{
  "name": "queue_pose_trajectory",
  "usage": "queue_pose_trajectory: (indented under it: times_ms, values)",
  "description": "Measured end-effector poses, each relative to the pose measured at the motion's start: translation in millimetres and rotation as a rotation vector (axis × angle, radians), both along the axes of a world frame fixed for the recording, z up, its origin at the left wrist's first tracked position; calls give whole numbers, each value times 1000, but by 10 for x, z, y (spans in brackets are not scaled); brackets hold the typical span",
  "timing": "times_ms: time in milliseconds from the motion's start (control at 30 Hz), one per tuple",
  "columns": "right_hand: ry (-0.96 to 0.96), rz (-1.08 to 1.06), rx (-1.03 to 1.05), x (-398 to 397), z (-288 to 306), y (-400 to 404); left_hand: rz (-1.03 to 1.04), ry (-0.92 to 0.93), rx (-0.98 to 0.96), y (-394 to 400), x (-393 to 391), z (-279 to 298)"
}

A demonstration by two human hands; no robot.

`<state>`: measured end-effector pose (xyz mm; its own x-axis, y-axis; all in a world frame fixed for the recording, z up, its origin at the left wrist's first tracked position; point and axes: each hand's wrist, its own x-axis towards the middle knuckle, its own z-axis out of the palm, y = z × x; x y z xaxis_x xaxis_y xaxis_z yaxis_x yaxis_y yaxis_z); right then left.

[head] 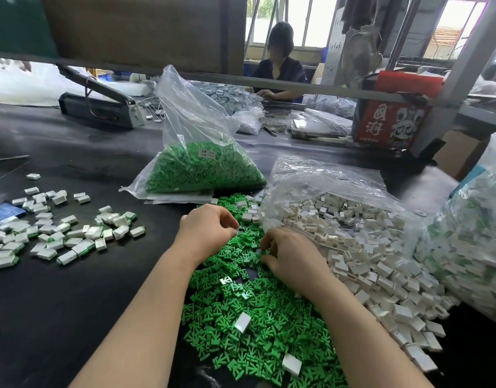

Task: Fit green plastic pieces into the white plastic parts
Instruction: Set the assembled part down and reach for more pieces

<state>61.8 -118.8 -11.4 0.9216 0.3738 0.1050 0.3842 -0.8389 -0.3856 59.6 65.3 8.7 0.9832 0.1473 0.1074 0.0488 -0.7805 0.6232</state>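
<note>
A loose heap of green plastic pieces (241,317) covers the black table in front of me, with a few white parts lying on it. To its right, white plastic parts (367,247) spill from an open clear bag. My left hand (207,228) hovers over the far end of the green heap with its fingers curled; what is inside them is hidden. My right hand (291,256) reaches into the heap beside the white parts. Its thumb and fingertips pinch at a green piece (263,252).
Assembled white-and-green parts (59,233) lie scattered at the left. A clear bag of green pieces (202,166) stands behind the heap, and another full bag (471,247) sits at the right edge. Farther back are a sealing machine (101,105), a red box (392,119) and a seated person (280,63).
</note>
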Motion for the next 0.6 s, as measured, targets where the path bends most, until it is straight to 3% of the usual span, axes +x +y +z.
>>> queue_pose_trajectory:
  times_ms: [200,400,600]
  values:
    - [67,-15,88,28,5,-43,-12,0,-84,50,-7,-16]
    - [200,-108,462,65,100,-224,-55,17,-102,19,26,-31]
    - [209,-237,784,73,174,-299,-313,158,-146,-191,-25,1]
